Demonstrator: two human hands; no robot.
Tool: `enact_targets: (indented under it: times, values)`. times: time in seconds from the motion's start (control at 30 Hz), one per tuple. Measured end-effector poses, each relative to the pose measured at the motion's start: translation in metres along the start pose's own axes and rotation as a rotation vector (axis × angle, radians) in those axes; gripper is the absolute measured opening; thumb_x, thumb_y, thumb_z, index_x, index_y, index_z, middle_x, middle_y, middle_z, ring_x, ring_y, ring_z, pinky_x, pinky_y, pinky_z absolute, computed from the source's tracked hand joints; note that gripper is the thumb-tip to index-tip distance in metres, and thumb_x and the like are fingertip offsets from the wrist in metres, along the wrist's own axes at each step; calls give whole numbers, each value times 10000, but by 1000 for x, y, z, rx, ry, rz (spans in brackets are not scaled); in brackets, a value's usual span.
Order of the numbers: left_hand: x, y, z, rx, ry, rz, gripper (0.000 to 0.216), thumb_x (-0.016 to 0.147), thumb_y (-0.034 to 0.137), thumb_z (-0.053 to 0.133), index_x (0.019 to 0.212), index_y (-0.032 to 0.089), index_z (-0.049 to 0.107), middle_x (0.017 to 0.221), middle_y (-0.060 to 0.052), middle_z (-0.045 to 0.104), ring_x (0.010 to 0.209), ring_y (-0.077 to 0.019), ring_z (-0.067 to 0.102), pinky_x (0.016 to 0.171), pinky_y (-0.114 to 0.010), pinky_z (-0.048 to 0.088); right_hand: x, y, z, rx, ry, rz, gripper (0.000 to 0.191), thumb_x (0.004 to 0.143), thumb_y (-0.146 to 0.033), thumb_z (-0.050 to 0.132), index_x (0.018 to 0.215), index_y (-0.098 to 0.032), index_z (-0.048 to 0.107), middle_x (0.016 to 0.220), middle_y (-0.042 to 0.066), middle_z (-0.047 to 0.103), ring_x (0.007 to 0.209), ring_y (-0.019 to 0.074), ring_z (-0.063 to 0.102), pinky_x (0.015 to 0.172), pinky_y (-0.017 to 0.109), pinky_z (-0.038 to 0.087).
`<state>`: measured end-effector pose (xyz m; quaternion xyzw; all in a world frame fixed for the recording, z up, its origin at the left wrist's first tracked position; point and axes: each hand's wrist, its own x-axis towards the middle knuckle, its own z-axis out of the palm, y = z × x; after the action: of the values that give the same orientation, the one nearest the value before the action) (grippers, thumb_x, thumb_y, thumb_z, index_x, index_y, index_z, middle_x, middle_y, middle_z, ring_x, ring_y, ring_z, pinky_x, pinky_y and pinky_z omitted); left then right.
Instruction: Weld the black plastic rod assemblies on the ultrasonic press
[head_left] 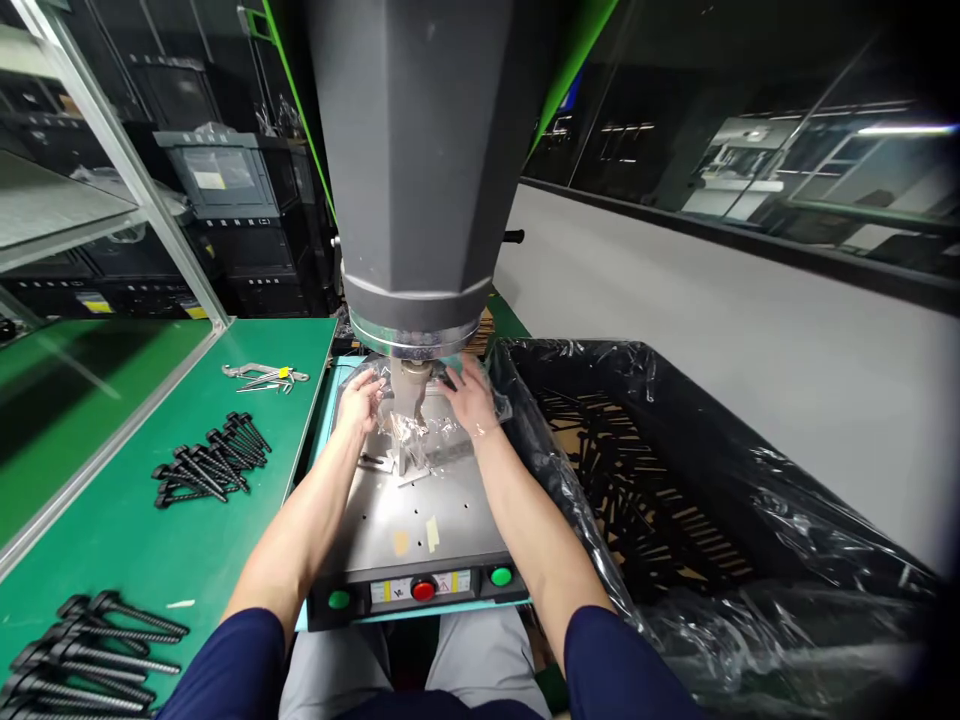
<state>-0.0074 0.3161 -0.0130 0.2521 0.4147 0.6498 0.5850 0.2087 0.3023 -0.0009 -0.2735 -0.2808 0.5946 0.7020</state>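
A sheet of clear plastic film (450, 432) is draped around the tool under the head of a bench machine (424, 200). My left hand (360, 402) is on the left of the tool, its fingers pinched on the film's edge. On the right, my right hand (472, 397) reaches up behind the film with fingers apart, touching it. Between the hands, the machine's lower tool (409, 390) points down at a small metal fixture (402, 468) on the steel plate (375, 535). Film glare hides the detail there.
Black bolt-like parts (214, 460) and more such parts (86, 650) lie on the green table (217, 545). Behind them are hand tools (266, 377). A plastic-lined bin (720, 440) of dark parts stands right. The machine's front has green buttons (501, 576) and a red button (423, 589).
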Motion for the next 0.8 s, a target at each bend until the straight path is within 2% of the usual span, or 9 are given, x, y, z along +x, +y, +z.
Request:
enact_targets:
  times: [0.07,0.13,0.2,0.3,0.37,0.47,0.63,0.8]
  values:
    - [-4,5,0,-18,-32,132,463,663,38,769,1086,197,671,1120,-35,674,643,-26,623,531,-131,473,3,-13,3,-18,-57,-131,286,837,-258,604,1114,-326,634,1386,-5,570,1259,198,532,967,451,512]
    - [-8,4,-4,-22,-42,175,480,640,50,780,1088,197,685,1209,-53,652,659,-32,628,518,-141,456,1,-16,-1,8,-77,-175,253,849,-266,608,1091,-329,649,1423,-18,543,1282,196,523,994,449,496]
    - [-8,-2,-10,4,-36,159,478,624,47,781,1074,177,688,1214,-73,652,651,-34,626,502,-143,433,-2,-6,-11,64,-38,-118,218,827,-244,643,1035,-308,663,1412,-19,554,1247,197,555,996,440,496]
    - [-2,-13,-22,64,-13,108,463,607,53,788,1048,145,685,1137,-89,679,656,-49,632,527,-154,440,-8,17,-31,89,112,79,171,814,-226,661,980,-267,656,1310,20,630,1134,198,629,967,422,517]
    - [4,-18,-28,127,6,58,438,600,67,793,1020,127,681,1031,-88,703,635,-61,630,539,-166,447,-13,28,-43,56,188,207,132,856,-290,632,982,-252,638,1221,53,671,1059,212,669,926,427,538]
    - [13,-19,-35,202,25,-8,435,588,73,797,1002,110,672,847,-72,709,537,-61,582,516,-182,435,-21,30,-55,-34,221,342,233,933,-425,535,1026,-224,604,1128,111,688,988,245,699,854,441,567]
    - [26,-13,-35,240,59,-25,444,600,50,784,1025,108,666,737,-45,691,493,-67,537,509,-198,435,-44,11,-64,-118,234,353,338,974,-499,456,1089,-203,570,1121,146,681,928,252,717,819,414,574]
    - [29,3,-32,223,75,-36,356,696,97,768,1028,125,644,828,-60,681,660,-113,649,566,-191,460,-77,2,-56,-243,134,361,322,895,-459,645,1101,-220,577,1070,120,707,867,259,728,795,406,570]
